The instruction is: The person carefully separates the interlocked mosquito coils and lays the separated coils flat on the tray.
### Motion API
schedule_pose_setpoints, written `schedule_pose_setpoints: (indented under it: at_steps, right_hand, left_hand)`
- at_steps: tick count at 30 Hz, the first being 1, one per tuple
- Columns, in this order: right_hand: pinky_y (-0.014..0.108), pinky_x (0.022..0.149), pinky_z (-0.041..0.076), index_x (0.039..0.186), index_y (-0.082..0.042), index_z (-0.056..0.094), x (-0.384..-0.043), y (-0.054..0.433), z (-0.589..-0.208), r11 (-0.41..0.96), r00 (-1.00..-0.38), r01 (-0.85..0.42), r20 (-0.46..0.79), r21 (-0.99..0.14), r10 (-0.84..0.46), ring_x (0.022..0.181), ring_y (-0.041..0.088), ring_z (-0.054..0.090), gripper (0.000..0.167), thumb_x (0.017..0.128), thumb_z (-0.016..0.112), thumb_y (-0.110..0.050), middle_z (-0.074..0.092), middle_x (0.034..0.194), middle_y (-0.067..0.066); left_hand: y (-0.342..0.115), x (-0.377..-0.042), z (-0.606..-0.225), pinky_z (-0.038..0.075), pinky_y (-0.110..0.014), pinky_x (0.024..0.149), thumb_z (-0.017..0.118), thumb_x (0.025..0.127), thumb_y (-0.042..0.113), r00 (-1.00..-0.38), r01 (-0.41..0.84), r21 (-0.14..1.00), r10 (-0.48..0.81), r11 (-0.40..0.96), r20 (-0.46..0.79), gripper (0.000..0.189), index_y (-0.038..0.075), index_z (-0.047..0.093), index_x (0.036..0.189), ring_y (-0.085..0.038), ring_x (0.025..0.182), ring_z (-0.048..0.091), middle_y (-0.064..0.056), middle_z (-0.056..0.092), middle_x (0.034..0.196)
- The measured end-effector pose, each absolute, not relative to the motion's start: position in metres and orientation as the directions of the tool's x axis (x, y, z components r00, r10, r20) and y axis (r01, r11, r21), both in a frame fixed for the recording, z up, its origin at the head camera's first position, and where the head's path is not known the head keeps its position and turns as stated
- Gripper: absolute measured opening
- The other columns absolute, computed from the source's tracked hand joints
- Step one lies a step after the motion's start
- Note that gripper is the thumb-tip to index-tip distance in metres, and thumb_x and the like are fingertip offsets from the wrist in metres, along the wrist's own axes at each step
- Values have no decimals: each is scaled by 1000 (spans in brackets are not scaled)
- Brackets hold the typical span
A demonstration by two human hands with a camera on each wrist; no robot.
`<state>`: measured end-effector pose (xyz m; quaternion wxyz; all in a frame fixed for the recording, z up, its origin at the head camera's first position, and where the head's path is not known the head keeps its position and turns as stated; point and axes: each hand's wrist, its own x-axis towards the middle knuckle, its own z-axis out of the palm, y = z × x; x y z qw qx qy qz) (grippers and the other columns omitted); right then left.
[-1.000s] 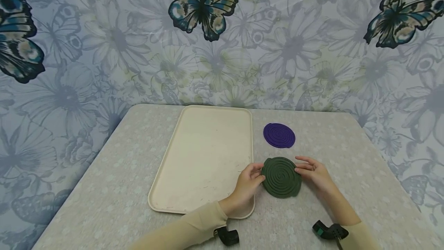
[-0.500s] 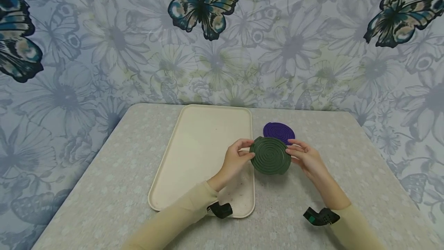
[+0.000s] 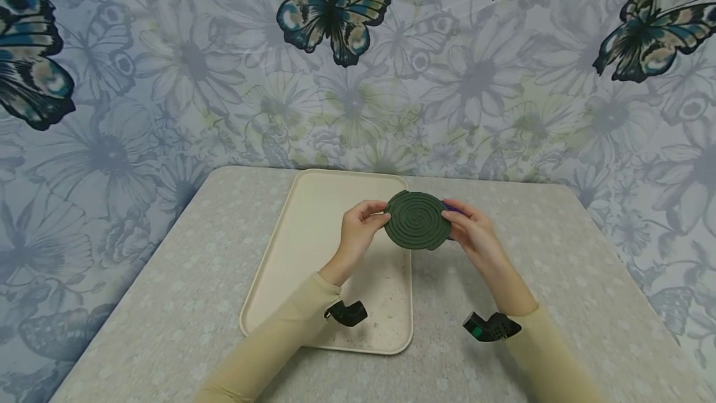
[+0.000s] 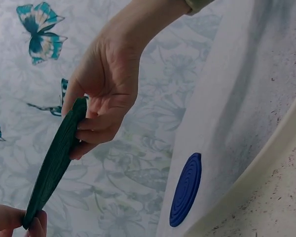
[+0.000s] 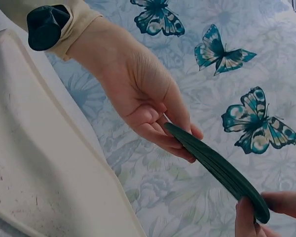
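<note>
One green disc: between the fingertips of the left hand and the right hand, up off the table; its ridged spiral face is tilted toward the head camera, with a small tab at the upper left edge and another at the lower right.
Left grip: thumb and fingers pinch the disc's left edge; the thumb shows on the near face.
Right grip: thumb and fingers pinch the opposite edge, at about the same height as the left fingers.
Disc edge: seen side-on from both wrists, thin and slightly bowed, spanning the gap between the two sets of fingers.
Purple disc: lying on the table, below the fingers and apart from them; from the head, only a sliver shows, behind the right fingers and the green disc.
Cream tray: on the table, below the left fingers and stretching left of them; dark specks lie on the part nearer the person than those fingers.
Black wrist cameras: one per wrist, back from the fingers, by the pale yellow sleeves.
Wall covering: beyond and above all the fingers, pale flowers with large blue and black butterflies.
</note>
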<state>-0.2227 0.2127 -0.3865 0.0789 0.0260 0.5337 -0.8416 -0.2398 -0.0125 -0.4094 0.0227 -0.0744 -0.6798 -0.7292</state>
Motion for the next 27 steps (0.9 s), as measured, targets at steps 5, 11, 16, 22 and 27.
schedule_pose_setpoints:
  at_steps: [5,11,16,22,27]
  right_hand:
    - [19,66,57,111,-14,58,-223,199,-379,-379,-987,158,-130,-912,-99,75,7,68,29,91,54,7,69,89,-5]
    - [18,66,57,119,-12,52,-224,187,-375,-442,-991,121,-134,-889,-3,74,6,68,32,92,53,5,69,88,-5]
    - [14,65,55,131,-3,44,-224,182,-372,-478,-991,87,-123,-874,45,73,4,68,39,93,55,-1,67,88,-4]
    - [13,77,53,114,-9,54,-221,178,-369,-510,-998,59,-57,-858,-19,86,2,64,18,99,51,-18,63,99,-5]
    - [16,83,53,109,-11,61,-219,176,-370,-552,-988,9,78,-834,-133,92,5,64,26,102,42,-27,66,99,-4]
  left_hand:
    - [-17,-244,-403,55,-20,80,64,88,4,-987,162,984,14,-71,163,20,-3,66,106,-4,84,65,-17,67,110]
    - [-20,-242,-399,54,-32,92,67,88,12,-972,215,973,117,85,205,25,5,68,112,-23,115,61,-11,60,130]
    - [-19,-235,-399,44,-44,106,66,90,24,-912,329,923,320,200,256,37,14,61,126,-27,144,29,-13,34,153]
    - [-16,-228,-397,35,-50,112,70,86,30,-877,361,901,415,239,242,48,23,55,131,-30,149,12,-14,11,160]
    - [-15,-229,-398,40,-47,109,75,82,26,-899,346,914,354,213,258,50,19,57,129,-28,149,15,-15,17,159]
